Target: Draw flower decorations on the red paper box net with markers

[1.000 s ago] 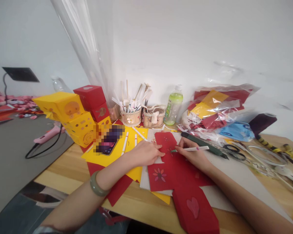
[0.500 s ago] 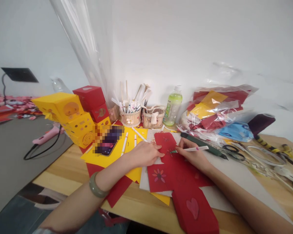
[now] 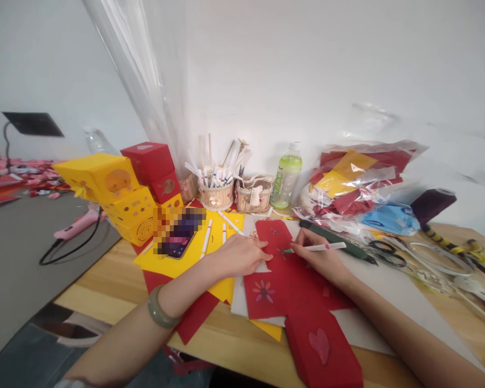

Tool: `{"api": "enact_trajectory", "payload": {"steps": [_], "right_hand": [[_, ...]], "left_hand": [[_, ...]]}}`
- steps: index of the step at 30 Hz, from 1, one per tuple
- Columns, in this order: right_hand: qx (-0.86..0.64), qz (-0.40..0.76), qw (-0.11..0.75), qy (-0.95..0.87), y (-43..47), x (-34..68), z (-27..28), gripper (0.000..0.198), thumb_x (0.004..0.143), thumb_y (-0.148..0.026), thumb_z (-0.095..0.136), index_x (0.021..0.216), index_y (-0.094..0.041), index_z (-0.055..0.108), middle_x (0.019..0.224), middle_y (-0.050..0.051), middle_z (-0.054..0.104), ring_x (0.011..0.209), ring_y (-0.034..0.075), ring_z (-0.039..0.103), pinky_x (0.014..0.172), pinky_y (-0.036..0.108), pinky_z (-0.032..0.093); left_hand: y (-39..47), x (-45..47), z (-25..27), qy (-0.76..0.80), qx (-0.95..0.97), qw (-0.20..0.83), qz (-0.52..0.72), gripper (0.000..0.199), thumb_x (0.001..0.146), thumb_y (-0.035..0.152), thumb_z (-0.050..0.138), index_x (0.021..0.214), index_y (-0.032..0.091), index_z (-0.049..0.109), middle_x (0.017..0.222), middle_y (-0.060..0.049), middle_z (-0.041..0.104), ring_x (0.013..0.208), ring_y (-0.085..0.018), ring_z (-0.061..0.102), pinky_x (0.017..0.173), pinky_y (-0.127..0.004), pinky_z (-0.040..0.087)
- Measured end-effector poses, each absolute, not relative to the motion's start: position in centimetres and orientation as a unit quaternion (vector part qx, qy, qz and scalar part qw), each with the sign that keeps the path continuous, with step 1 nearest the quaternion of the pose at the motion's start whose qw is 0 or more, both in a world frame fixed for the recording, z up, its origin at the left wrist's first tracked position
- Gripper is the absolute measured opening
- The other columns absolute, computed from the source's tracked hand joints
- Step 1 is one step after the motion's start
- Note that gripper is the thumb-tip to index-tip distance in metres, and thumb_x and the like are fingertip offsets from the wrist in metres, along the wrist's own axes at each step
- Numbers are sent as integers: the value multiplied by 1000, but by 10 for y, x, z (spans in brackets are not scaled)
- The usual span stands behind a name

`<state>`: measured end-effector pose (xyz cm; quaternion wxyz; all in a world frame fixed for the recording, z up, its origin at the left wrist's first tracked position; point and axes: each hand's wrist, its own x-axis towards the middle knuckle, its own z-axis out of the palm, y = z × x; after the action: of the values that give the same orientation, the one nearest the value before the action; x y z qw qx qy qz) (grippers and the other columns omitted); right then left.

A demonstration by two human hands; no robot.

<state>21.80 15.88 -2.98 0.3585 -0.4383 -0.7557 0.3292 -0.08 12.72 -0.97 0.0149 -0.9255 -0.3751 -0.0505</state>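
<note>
A red paper cutout (image 3: 307, 285), shaped like an unfolded box, lies on a pale board (image 3: 372, 318). It carries a pink flower (image 3: 263, 291), a pink heart (image 3: 319, 346) and smaller drawn marks. My right hand (image 3: 317, 256) pinches a white felt-tip pen (image 3: 327, 247). The pen's green tip touches the cutout's upper panel at a small flower mark. Against that panel's left edge rests my left hand (image 3: 242, 255), its index finger and thumb stretched out on the paper; the other fingers are partly hidden. A green bangle circles the left wrist.
Loose felt-tip pens (image 3: 207, 238) and a phone (image 3: 181, 234) lie on yellow paper (image 3: 157, 264). Stacked boxes (image 3: 105, 178), a pen basket (image 3: 217, 196) and a green bottle (image 3: 286, 178) stand behind. On the right are a dark green tool (image 3: 347, 248) and scissors (image 3: 383, 248).
The pen and my right hand have shifted very slightly, with the tip on the same flower mark. My left hand and the cutout look unmoved.
</note>
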Motion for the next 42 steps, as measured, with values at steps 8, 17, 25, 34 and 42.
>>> {"api": "enact_trajectory", "payload": {"steps": [8, 17, 25, 34, 42], "right_hand": [[-439, 323, 358, -758, 160, 217, -31, 25, 77, -30, 54, 60, -21, 37, 57, -5, 40, 52, 11, 35, 48, 24, 27], [-435, 322, 358, -761, 161, 219, -35, 26, 77, -29, 53, 60, -21, 36, 57, -5, 39, 53, 11, 34, 49, 24, 27], [-433, 324, 360, -760, 162, 218, -35, 25, 78, -28, 53, 60, -21, 37, 58, -5, 40, 53, 11, 35, 50, 25, 27], [-435, 325, 361, -758, 160, 220, -36, 25, 77, -28, 53, 60, -21, 36, 58, -5, 40, 53, 11, 35, 49, 25, 27], [-437, 327, 361, -756, 160, 220, -35, 24, 77, -26, 52, 60, -21, 36, 57, -6, 38, 52, 11, 34, 49, 24, 26]], "left_hand": [[127, -1, -10, -377, -925, 14, -50, 31, 83, 17, 49, 107, 30, 64, 118, -3, 61, 96, -19, 62, 76, -28, 49], [126, -1, -9, -386, -921, 11, -46, 31, 84, 19, 47, 109, 29, 63, 123, -2, 58, 100, -22, 62, 77, -32, 51], [126, 0, -9, -389, -920, 8, -42, 31, 84, 19, 48, 109, 30, 64, 122, -2, 59, 97, -22, 63, 74, -32, 51], [126, 0, -9, -384, -922, 10, -45, 31, 84, 18, 47, 108, 30, 64, 122, -2, 59, 97, -22, 63, 74, -31, 51], [128, 0, -10, -387, -921, 9, -45, 31, 84, 19, 48, 109, 30, 64, 123, -2, 58, 97, -22, 63, 76, -33, 51]]}}
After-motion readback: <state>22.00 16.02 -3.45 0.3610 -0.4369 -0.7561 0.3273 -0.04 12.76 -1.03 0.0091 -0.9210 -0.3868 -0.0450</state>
